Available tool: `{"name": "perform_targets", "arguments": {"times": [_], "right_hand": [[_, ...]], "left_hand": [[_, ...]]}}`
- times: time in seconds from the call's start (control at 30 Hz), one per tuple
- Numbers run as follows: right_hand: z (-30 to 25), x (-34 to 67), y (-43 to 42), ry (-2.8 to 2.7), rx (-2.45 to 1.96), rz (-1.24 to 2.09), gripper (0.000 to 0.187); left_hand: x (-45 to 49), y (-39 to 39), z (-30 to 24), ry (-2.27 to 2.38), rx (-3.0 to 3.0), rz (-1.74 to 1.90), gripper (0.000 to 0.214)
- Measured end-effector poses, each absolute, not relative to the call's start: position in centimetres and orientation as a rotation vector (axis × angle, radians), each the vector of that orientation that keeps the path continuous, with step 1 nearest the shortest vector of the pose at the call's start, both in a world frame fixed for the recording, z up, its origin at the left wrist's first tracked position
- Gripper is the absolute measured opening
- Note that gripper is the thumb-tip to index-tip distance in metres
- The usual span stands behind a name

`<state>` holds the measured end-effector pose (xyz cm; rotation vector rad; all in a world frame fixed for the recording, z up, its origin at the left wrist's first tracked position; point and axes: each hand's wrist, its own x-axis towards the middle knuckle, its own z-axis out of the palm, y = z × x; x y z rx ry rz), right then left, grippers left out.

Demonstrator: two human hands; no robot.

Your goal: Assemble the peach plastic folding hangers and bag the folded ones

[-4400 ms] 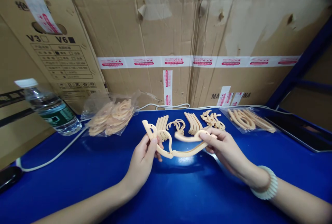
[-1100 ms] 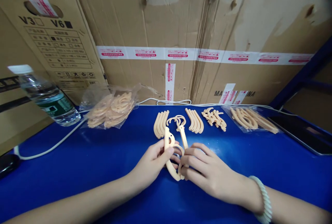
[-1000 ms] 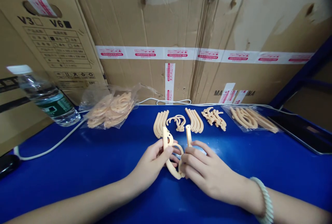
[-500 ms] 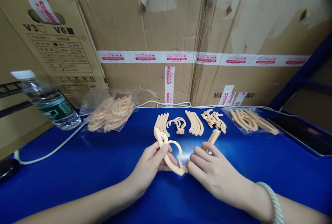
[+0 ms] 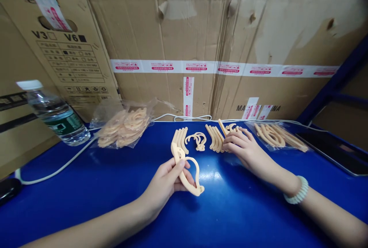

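My left hand (image 5: 172,175) pinches a beige plastic folding hanger (image 5: 186,181), whose thick curved arm is joined to a thin looped hook (image 5: 197,167). Further back, my right hand (image 5: 240,144) is closed on a loose beige hanger arm (image 5: 222,126) that tilts up past the fingertips. Just left of those fingers lies a row of curved hanger arms (image 5: 214,137). Small hook-shaped pieces (image 5: 230,127) are partly covered by my right hand. Toward the left are some thin hooks (image 5: 198,139) and another row of arms (image 5: 180,137).
A clear bag of beige parts (image 5: 123,127) and a water bottle (image 5: 57,117) stand at the left. On the right lie another bag (image 5: 277,137) and a dark flat device (image 5: 330,152). A white cable (image 5: 57,171) crosses the blue table (image 5: 184,221); cardboard boxes (image 5: 163,29) wall the back.
My right hand has moved away from the left hand, back toward the rows of parts, carrying the loose arm. My left hand keeps the hanger in nearly the same place.
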<state>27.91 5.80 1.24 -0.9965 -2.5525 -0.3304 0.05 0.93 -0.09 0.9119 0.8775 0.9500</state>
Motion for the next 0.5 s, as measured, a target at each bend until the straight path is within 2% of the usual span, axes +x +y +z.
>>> {"name": "perform_targets", "arguments": {"times": [0.3,0.4,0.5], "right_hand": [[-0.5,28.3,6.9,-2.507,-1.056,-0.204,0.032],[-0.5,28.3,6.8,-2.482,-1.152,-0.136,0.024],[-0.5,28.2,6.6,-2.498,-1.202,-0.09,0.024]], "left_hand": [[0.0,0.9,-0.1,0.873,0.887,0.965,0.048],[-0.2,1.1,-0.2,0.837,0.859,0.978,0.041],[-0.3,1.3,-0.1,0.814,0.828,0.985,0.028]]}}
